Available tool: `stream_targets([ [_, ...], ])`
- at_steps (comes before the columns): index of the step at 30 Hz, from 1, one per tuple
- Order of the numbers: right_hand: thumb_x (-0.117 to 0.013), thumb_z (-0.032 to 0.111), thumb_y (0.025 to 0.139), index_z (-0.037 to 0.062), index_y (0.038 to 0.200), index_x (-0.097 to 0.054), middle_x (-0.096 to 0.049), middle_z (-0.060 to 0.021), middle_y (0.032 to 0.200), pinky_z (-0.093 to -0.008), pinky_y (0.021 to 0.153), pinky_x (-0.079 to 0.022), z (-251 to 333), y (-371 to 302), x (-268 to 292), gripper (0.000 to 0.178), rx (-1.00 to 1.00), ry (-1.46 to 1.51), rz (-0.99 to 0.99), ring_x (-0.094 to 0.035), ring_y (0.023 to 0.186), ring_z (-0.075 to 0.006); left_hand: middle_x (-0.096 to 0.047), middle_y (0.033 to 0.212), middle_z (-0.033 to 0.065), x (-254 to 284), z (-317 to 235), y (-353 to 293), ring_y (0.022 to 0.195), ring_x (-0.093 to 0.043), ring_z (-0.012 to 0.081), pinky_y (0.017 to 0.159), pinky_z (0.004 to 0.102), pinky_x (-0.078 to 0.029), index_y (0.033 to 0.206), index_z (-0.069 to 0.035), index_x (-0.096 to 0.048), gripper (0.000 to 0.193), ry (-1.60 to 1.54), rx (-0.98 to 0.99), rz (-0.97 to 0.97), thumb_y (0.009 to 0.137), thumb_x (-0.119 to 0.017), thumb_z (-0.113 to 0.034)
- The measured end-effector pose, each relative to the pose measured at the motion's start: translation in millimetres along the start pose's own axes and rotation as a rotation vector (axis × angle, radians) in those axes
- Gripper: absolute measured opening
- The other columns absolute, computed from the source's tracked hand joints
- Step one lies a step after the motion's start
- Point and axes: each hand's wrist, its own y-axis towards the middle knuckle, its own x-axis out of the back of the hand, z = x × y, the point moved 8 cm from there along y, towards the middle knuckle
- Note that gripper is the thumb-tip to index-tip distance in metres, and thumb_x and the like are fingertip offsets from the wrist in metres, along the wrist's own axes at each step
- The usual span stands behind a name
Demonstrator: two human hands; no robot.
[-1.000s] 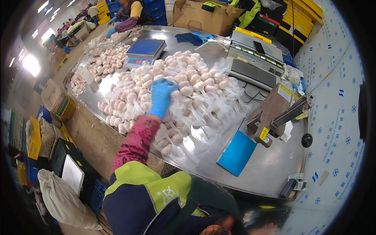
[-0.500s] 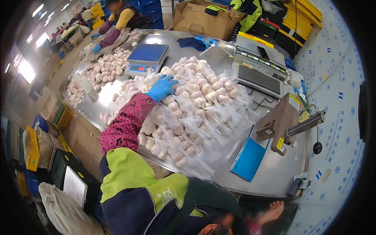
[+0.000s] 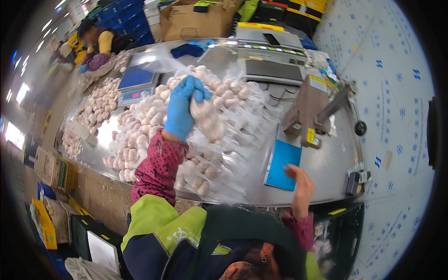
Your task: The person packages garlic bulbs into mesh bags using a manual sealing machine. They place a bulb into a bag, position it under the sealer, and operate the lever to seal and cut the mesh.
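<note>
A white net bag of garlic (image 3: 208, 122) hangs from my left hand (image 3: 181, 109), which wears a blue glove and is closed round the bag's upper part. The bag is held above the heap, its net trailing up past the fingers. Under and around it lie more netted garlic bulbs (image 3: 198, 170) and loose white netting. My right hand (image 3: 302, 189) is bare and slightly blurred, its fingers apart with nothing in them. It is raised over the near table edge, next to a flat blue plate (image 3: 284, 163).
A brown lever machine (image 3: 308, 109) stands behind the blue plate. At the back are a flat grey sealer-like device (image 3: 273, 70) and a blue-topped scale (image 3: 136, 83). Loose garlic (image 3: 100, 100) covers the left side. A co-worker (image 3: 105, 42) sits at the far left; a black crate (image 3: 343, 238) is below right.
My left hand has taken hold of a net bag of garlic and lifted it off the heap. The right hand has risen to the table's front edge. The view has shifted.
</note>
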Motion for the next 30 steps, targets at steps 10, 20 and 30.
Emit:
stream_targets([
  [10, -0.047, 0.056, 0.093, 0.0087, 0.135, -0.031, -0.054, -0.0131, 0.119, -0.0371, 0.074, -0.053, 5.6, 33.7, -17.9, 0.065, -0.155, 0.915, 0.101, -0.058, 0.102, -0.0248, -0.038, 0.060, -0.0024, -173.6, 116.0, -61.8, 0.067, -0.048, 0.0139, 0.089, 0.0366, -0.046, 0.083, -0.007, -0.053, 0.024, -0.347, 0.004, -0.109, 0.099, -0.049, -0.024],
  [20, -0.078, 0.056, 0.070, 0.0038, 0.126, -0.038, -0.046, -0.0080, 0.115, -0.0283, 0.085, -0.047, -41.9, 23.3, 65.3, 0.087, 0.000, 0.339, 0.064, -0.050, 0.103, -0.0161, -0.048, 0.063, -0.0010, -258.8, 140.7, -76.6, 0.057, -0.043, 0.0062, 0.054, 0.0207, -0.037, 0.085, 0.000, -0.059, 0.022, -0.066, 0.221, 0.031, 0.097, -0.053, -0.017],
  [30, -0.060, 0.018, 0.093, 0.0017, 0.136, -0.031, -0.045, -0.0125, 0.128, -0.0317, 0.099, -0.036, -73.5, 50.5, 109.2, 0.054, 0.256, 0.268, -0.344, -0.045, 0.119, -0.0187, -0.059, 0.074, 0.0044, -339.9, 192.8, -54.6, 0.067, -0.054, 0.0181, 0.069, 0.0310, -0.041, 0.084, -0.010, -0.064, 0.008, 0.681, -0.318, 0.674, 0.088, -0.058, -0.012],
])
